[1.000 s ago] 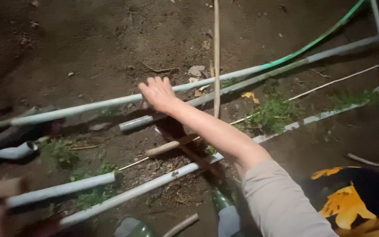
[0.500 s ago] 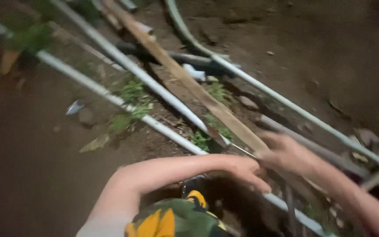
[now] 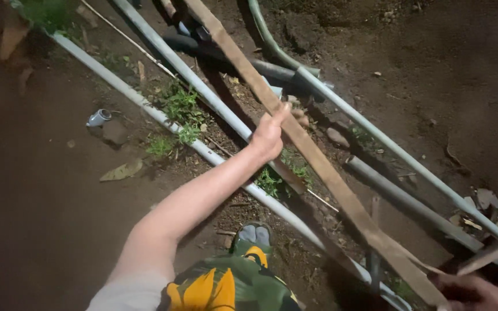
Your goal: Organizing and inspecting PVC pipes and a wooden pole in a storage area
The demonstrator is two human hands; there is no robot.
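Head view, looking down at bare soil, night lighting. Nearest: green-and-yellow patterned clothing (image 3: 226, 285) at the bottom edge, with a shoe toe (image 3: 255, 235) just above it. Bottom right corner: right hand (image 3: 476, 292), partly cut off by the frame, sits at the near end of a long wooden plank (image 3: 318, 158); looks closed around it, but fingers are mostly out of view, so can't tell for sure. The plank runs diagonally from there up to the top centre, raised above the ground clutter. Mid-frame: left hand (image 3: 272, 132), arm fully stretched out, gripping the plank from its left side, thumb up along the edge, fingers wrapped under. Under and beside the plank: grey pipes (image 3: 162, 118) lying roughly parallel on the dirt, weeds (image 3: 180, 106) between them. Small grey pipe fitting (image 3: 98, 118) lies well left of the pipes, dry leaf (image 3: 121, 170) near it. Farthest: green hose (image 3: 269, 43) curving in from the top, meeting another grey pipe.
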